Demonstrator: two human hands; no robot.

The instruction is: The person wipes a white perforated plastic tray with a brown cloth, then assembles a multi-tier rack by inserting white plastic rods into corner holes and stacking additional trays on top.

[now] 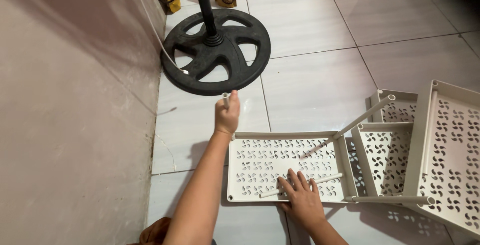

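Shelf tray (260, 162), cream plastic punched all over with little swirl cutouts, lies flat on the glossy tiled floor (310, 35), with the left hand (227, 115) at its far-left corner, grip clenched around a slim white tube (226, 98) standing upright there. Right hand (300, 197) is just pressed flat, grip released, fingers spread on the tray's near edge beside a loose tube (320, 180) lying across the holes. More matching trays (445, 150) sit right of that hand, and a round black fan base (215, 50) is beyond the left grip.

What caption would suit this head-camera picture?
Left hand holds a tube upright at a perforated tray's corner; right hand rests flat on it.
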